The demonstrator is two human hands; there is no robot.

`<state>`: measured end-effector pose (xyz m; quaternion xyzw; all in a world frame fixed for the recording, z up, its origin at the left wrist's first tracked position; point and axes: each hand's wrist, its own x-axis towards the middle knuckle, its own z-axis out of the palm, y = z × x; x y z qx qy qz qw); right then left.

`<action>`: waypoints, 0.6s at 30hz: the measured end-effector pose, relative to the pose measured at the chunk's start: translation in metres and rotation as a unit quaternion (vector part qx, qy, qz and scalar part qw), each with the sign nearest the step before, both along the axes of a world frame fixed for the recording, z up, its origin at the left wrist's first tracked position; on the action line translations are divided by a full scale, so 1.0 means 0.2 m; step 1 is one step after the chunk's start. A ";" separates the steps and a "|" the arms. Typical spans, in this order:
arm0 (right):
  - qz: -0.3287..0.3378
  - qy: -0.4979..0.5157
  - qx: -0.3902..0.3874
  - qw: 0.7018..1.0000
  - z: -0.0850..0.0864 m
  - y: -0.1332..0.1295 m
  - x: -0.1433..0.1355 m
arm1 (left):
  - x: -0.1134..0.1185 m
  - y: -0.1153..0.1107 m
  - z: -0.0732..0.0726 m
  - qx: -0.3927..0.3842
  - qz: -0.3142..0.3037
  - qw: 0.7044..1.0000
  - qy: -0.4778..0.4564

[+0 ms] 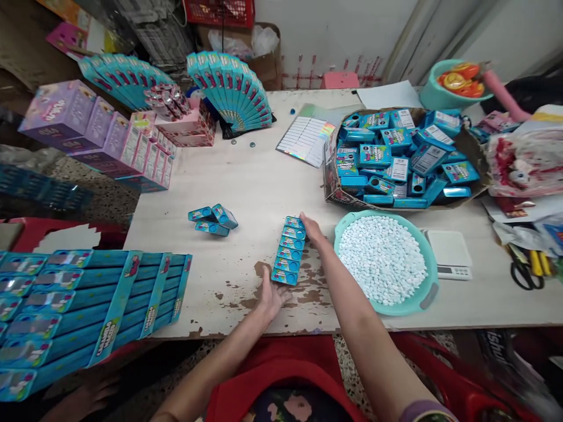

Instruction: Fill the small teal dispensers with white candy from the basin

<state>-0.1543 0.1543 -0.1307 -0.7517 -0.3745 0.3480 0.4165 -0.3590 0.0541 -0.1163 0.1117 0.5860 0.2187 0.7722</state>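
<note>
A straight row of several small blue candy boxes stands on the table in front of me, pressed side by side, each with a round hole in its top. My left hand is at the near end of the row, thumb and fingers spread apart, the fingers by the nearest box. At the far right corner of the row, my right hand reaches with outstretched fingers against the boxes; its thumb is hidden. To the left, three more blue boxes lie loosely together.
A turquoise basin of white candies stands right of my arm, beside a white scale. Behind it, a carton holds many blue boxes. Stacked blue boxes fill the left front; purple boxes stand beyond. Scissors lie far right.
</note>
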 end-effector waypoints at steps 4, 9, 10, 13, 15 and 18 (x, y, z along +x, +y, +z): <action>0.012 0.005 -0.024 1.000 0.01 -0.12 -0.03 | 0.01 0.13 0.03 0.014 0.009 0.999 0.047; -0.033 0.013 -0.009 0.999 -0.01 -0.65 -0.26 | -0.08 0.45 0.00 0.181 -0.057 0.965 0.182; -0.051 0.035 -0.003 0.998 -0.03 -0.75 -0.32 | -0.06 0.52 0.01 0.220 -0.082 0.954 0.187; -0.094 0.110 -0.020 0.989 -0.10 -0.99 -0.48 | 0.09 0.72 0.03 0.317 -0.213 0.907 0.179; -0.077 0.174 -0.007 0.982 -0.13 -1.08 -0.53 | 0.24 0.81 0.06 0.346 -0.319 0.865 0.173; -0.061 0.273 -0.027 0.960 -0.16 -1.12 -0.49 | 0.44 0.90 0.08 0.359 -0.449 0.806 0.142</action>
